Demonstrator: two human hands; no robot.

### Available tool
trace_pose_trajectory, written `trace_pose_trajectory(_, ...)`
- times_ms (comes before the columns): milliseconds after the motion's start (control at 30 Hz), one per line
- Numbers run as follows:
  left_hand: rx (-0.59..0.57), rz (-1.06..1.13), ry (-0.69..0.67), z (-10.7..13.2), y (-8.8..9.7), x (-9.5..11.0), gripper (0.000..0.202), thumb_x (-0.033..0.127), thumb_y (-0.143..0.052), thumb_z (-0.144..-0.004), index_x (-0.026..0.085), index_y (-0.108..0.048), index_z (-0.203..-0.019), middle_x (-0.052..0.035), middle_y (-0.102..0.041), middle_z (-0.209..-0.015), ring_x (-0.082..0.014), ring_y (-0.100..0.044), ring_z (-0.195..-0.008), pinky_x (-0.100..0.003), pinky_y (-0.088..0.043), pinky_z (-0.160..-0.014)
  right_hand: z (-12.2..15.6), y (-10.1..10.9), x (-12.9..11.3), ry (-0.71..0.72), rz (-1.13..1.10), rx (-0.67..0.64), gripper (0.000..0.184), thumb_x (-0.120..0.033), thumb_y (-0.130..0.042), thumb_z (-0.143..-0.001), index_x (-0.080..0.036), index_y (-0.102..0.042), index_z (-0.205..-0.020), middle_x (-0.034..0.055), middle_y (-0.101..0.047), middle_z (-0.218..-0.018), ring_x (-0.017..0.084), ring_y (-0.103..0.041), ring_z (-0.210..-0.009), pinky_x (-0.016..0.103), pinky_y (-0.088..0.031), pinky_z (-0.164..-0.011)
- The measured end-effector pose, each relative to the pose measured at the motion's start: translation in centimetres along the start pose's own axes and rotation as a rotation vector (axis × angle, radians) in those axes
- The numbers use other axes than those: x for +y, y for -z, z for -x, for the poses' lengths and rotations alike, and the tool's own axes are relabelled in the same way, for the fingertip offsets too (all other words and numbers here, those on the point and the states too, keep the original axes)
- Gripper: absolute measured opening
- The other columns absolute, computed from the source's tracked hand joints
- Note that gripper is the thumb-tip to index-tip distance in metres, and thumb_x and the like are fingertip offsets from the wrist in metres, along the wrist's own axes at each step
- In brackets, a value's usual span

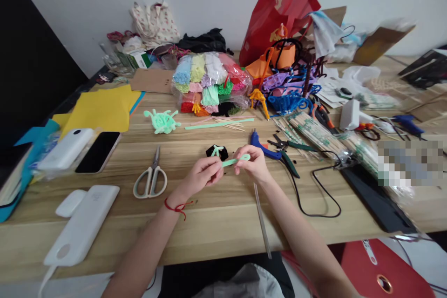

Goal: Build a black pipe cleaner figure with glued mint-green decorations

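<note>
Between my two hands stretches a light green pipe cleaner point(229, 163), its right end bent into a small loop. My left hand point(207, 171) pinches one end, and a red string bracelet circles that wrist. Fingers of my right hand point(252, 164) are closed on the strip beside the loop. Just behind them sits a small black piece point(211, 152) with green strands on top. A tangled green pipe-cleaner shape point(162, 121) lies farther back on the left. One straight green pipe cleaner point(219, 124) rests beside several thin wooden sticks point(230, 124).
Scissors point(151, 179) lie left of my hands. To the right are a blue glue gun point(261, 144) with its cable, pliers point(289, 163) and a clear glue stick point(262, 221). Bagged pipe cleaners point(209, 84) stand behind. A phone point(98, 152) and white power bank point(82, 226) lie left.
</note>
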State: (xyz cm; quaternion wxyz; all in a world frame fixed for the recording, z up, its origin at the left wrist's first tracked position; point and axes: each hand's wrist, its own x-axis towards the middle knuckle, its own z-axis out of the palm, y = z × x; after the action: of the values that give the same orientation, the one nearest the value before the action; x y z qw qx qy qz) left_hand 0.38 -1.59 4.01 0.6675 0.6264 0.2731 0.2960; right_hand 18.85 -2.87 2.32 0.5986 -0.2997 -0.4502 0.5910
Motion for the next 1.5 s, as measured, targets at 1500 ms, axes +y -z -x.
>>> trace_pose_trajectory(1500,0.068,-0.138,-0.015,0.2,0.9,0.0,0.046,0.052,-0.032,-0.093,0.015,-0.055,-0.079,0.0006,-0.053,-0.064,-0.0076,-0.043,-0.048,-0.020,-0.034,-0.045,-0.4,-0.5,0.2,-0.020,0.143,0.204,0.026,-0.040,-0.075,-0.072,-0.017,-0.063,-0.068,0.0000,-0.068,-0.056,0.012,-0.061,-0.043,0.023,-0.050,-0.045)
